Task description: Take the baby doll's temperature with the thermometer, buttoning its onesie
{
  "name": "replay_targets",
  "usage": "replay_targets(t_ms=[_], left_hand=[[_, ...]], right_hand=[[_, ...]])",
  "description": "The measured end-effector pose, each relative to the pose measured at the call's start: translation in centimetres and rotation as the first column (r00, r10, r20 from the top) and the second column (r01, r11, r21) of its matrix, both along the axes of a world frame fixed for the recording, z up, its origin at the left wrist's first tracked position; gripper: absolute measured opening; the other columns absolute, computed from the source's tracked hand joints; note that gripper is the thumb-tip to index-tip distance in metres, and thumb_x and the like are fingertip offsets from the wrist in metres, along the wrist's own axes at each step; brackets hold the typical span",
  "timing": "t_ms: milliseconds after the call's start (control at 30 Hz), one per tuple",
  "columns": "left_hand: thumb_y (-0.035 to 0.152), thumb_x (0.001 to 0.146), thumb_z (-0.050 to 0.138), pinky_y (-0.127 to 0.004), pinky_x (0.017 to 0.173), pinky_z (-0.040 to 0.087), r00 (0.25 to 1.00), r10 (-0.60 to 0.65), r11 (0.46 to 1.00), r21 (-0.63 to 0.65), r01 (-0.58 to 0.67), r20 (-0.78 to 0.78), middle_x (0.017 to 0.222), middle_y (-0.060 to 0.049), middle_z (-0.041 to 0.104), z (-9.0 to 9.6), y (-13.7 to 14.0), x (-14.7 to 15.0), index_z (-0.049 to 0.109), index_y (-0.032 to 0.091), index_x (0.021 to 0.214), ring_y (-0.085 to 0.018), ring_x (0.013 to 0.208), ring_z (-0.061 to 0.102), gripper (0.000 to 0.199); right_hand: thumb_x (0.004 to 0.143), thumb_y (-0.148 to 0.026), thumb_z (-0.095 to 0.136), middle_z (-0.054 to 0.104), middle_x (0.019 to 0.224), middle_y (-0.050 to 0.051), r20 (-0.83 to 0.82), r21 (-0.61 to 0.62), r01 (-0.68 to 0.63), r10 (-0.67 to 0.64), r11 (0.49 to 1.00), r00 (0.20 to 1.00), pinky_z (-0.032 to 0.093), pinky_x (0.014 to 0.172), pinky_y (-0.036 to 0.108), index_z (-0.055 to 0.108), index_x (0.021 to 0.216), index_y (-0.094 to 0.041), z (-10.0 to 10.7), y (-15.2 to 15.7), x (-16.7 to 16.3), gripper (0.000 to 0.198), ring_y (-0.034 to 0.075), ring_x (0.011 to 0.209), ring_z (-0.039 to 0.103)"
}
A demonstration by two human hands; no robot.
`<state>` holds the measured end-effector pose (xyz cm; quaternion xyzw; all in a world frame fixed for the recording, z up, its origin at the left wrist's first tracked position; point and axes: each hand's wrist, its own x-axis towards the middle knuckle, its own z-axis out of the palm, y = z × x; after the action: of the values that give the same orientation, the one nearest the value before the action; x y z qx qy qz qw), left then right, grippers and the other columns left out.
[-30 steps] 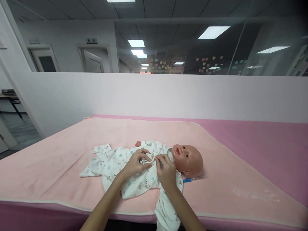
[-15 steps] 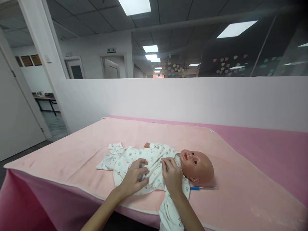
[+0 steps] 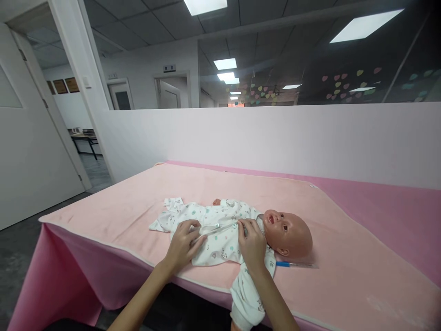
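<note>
A baby doll (image 3: 288, 233) lies on its back with its head to the right, dressed in a white baby romper (image 3: 220, 246) with a small coloured print. My left hand (image 3: 185, 242) is at the romper's lower front, fingers curled on the cloth at the front opening. Higher up, near the doll's neck, my right hand (image 3: 252, 241) pinches the opening's edge between thumb and fingers. Between the hands the front edge runs fairly straight, with small round snaps showing. One sleeve (image 3: 247, 294) hangs over the near edge under my right forearm. My fingers hide what lies directly beneath them.
A pink blanket (image 3: 337, 276) covers the table under the doll. A blue-capped pen-like item (image 3: 292, 265) lies beside the doll's head. Behind stands a white half wall (image 3: 275, 138) with glass above. A door (image 3: 37, 138) is at the left.
My left hand has drawn its fingers in and shifted slightly left. The romper's front edge looks straighter, with snaps now visible. My right hand stays at the chest. The view has turned slightly left.
</note>
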<state>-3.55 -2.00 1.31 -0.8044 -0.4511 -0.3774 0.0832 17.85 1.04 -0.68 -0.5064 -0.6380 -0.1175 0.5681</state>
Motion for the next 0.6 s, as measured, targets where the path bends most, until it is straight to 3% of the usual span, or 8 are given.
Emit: replay_targets(t_ms=[133,233,333,467,600], left_hand=[[0.025,0.082,0.05,-0.034,0.082,0.044,0.981,0.098,0.993,0.043,-0.107,0.168,0.105,-0.008,0.05,0.2,-0.1,-0.2,0.053,0.018,0.08,-0.02,0.098,0.05,0.008],[0.021,0.082,0.049,-0.034,0.082,0.044,0.986,0.028,0.991,0.128,-0.05,0.167,0.102,-0.007,0.052,0.9,0.0,1.3,0.052,0.019,0.093,-0.019,0.097,0.051,0.012],[0.019,0.08,0.049,-0.033,0.081,0.043,0.996,-0.077,0.978,0.196,0.068,0.041,0.098,-0.006,0.056,1.4,0.6,3.5,0.052,0.019,0.099,-0.018,0.093,0.052,0.019],[0.018,0.08,0.046,-0.034,0.08,0.042,0.984,-0.151,0.969,0.182,0.167,-0.097,0.094,-0.006,0.059,0.9,1.9,5.2,0.053,0.019,0.097,-0.017,0.086,0.054,0.018],[0.018,0.08,0.045,-0.033,0.077,0.042,0.993,-0.118,0.985,0.126,0.116,0.005,0.09,-0.004,0.06,0.0,2.3,5.2,0.054,0.019,0.094,-0.017,0.084,0.054,0.017]], right_hand=[[0.087,-0.017,0.045,0.067,0.086,0.006,0.068,0.132,0.042,-0.052,0.99,0.996,0.043,0.063,0.022,0.065,0.088,-0.017,0.0,-0.1,0.0,0.021,0.014,0.074,0.061],[0.087,-0.013,0.045,0.068,0.085,0.005,0.175,0.189,-0.032,-0.002,0.981,0.985,0.044,0.064,0.021,0.065,0.088,-0.017,0.1,-0.3,-0.1,0.021,0.012,0.073,0.063],[0.087,-0.013,0.043,0.069,0.082,0.004,0.221,0.134,-0.117,0.086,0.984,0.971,0.044,0.065,0.021,0.065,0.088,-0.017,0.2,-0.3,-0.2,0.023,0.012,0.072,0.063],[0.086,-0.014,0.042,0.069,0.083,0.003,0.195,0.072,-0.103,0.087,0.992,0.977,0.043,0.065,0.022,0.065,0.087,-0.018,0.1,-0.3,-0.3,0.023,0.012,0.073,0.063],[0.084,-0.014,0.043,0.069,0.081,0.004,0.24,0.061,-0.053,0.037,0.997,0.97,0.041,0.062,0.022,0.064,0.089,-0.017,0.2,-0.5,-0.7,0.022,0.013,0.071,0.062]])
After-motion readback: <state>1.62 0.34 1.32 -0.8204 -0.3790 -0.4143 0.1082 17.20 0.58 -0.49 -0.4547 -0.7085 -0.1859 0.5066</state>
